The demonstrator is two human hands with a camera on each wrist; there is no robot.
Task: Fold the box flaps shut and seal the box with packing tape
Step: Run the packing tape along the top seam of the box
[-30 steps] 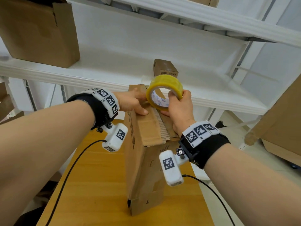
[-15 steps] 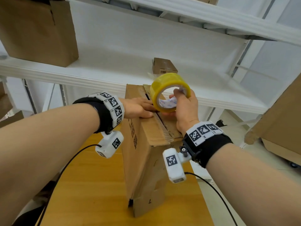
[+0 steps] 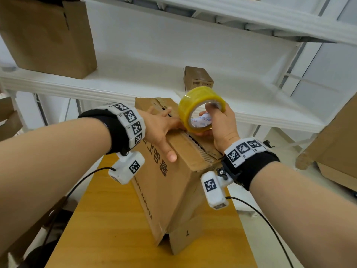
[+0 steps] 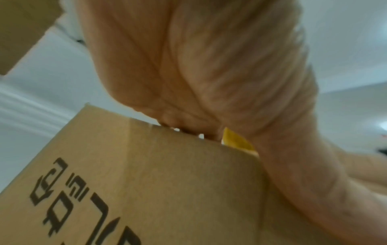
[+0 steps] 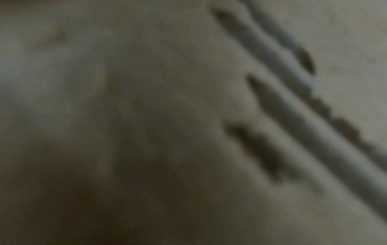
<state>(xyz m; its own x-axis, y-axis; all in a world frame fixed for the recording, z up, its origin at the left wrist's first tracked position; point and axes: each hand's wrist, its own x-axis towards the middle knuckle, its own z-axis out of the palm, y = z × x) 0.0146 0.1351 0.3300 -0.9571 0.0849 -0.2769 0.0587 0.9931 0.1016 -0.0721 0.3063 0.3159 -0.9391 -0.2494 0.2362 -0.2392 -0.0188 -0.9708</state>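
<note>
A tall brown cardboard box (image 3: pixel 170 192) stands tilted on the wooden table (image 3: pixel 108 229), its top flaps folded down with a dark seam between them. My left hand (image 3: pixel 164 130) lies flat on the left top flap, fingers straight, thumb over the near edge; the left wrist view shows the palm (image 4: pixel 220 69) on the box side (image 4: pixel 146 190) and a sliver of yellow tape (image 4: pixel 236 140). My right hand (image 3: pixel 220 122) grips a yellow roll of packing tape (image 3: pixel 199 107) just above the seam, a finger hooked through its core. The right wrist view is dark and blurred.
White shelving (image 3: pixel 135 88) runs behind the table. It carries a large cardboard box (image 3: pixel 46 33) at the upper left and a small one (image 3: pixel 198 78) behind the tape. More cardboard (image 3: pixel 336 144) stands at the right. Camera cables (image 3: pixel 81 182) trail across the table.
The box has tipped and turned so its left side shows more. My left hand has flattened and slid along the top flap. The tape roll has moved slightly right and farther along the seam.
</note>
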